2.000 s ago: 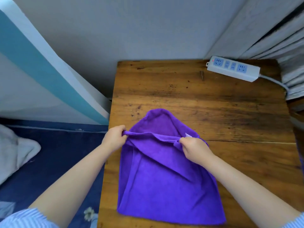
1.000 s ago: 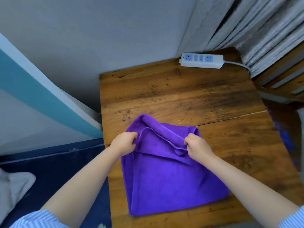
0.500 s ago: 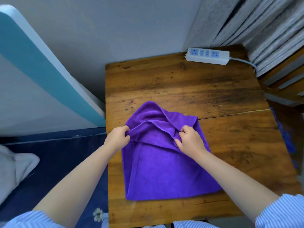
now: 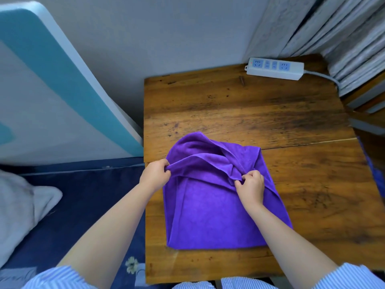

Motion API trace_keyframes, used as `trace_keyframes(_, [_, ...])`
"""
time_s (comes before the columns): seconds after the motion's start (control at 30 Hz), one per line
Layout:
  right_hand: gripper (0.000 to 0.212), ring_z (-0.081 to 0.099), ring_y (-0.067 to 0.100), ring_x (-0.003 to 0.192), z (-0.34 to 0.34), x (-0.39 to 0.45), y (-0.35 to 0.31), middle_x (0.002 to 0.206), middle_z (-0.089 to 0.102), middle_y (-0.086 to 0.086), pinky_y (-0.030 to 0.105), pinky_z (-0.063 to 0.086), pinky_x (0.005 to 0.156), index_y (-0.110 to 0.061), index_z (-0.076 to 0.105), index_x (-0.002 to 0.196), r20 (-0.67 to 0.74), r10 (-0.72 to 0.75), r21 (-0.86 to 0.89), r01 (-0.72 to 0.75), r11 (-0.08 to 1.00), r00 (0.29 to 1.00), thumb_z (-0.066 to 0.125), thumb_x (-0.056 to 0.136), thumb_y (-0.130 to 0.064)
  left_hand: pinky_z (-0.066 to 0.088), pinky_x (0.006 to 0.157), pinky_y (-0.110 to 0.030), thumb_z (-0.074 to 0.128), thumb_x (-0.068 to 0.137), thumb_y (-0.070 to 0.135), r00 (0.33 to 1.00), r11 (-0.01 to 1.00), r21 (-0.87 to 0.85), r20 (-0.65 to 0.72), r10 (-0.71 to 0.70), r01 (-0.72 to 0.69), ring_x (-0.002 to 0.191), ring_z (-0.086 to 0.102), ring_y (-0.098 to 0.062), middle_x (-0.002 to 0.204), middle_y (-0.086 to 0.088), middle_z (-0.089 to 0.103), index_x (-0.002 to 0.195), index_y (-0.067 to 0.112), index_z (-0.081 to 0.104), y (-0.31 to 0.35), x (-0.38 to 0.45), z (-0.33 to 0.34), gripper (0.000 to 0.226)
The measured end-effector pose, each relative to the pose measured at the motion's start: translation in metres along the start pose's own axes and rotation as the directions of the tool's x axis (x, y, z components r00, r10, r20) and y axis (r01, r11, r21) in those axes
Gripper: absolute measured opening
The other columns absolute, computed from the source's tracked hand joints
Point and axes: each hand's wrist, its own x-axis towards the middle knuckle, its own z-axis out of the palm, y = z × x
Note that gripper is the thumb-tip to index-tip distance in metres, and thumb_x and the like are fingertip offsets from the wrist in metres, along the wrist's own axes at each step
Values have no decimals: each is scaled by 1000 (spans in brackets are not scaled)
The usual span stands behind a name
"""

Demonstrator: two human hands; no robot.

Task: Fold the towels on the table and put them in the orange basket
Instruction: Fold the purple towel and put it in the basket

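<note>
A purple towel (image 4: 210, 215) lies on the wooden table (image 4: 260, 113), its near part flat and its far part bunched in loose folds. My left hand (image 4: 155, 174) pinches the towel's left edge at the table's left side. My right hand (image 4: 250, 187) grips a raised fold toward the towel's right. A ridge of cloth runs between both hands. No orange basket is in view.
A white power strip (image 4: 275, 68) lies at the table's far right corner with its cable running right. Grey curtains (image 4: 343, 34) hang behind it. A white and teal panel (image 4: 62, 90) leans left of the table. Dark blue bedding (image 4: 83, 205) and a white pillow (image 4: 18, 207) lie at the left.
Both hands have drawn the gripped fold nearer over the towel's flat part, and my right hand has shifted its grip along the fold. The view has also shifted.
</note>
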Motion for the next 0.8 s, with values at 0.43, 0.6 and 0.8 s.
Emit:
trace_keyframes(0.43, [19,54,43,85,-54,31,-5,93,55,33,34,34,77,17,57,85,-176,-222,162,250,954,959,42,90,7,46,63,-30,43,91,12,986,994,52,-141,-90,98,78,54,-23,94,-9,64,90,11,57,7,17,-2,14])
trace_keyframes(0.6, [23,58,38,90,-52,37,6,97,61,25,42,44,77,7,56,94,38,-325,18,324,946,945,39,96,-9,52,72,-35,42,91,13,983,979,145,-136,-127,146,91,59,-28,102,-10,62,99,11,55,18,26,-2,14])
trace_keyframes(0.8, [19,57,29,95,-48,36,6,99,61,19,26,37,82,4,61,96,233,-430,25,437,899,872,57,88,-13,50,80,-35,46,90,14,988,947,285,15,-156,145,103,57,-28,115,-11,58,116,10,47,30,33,4,26])
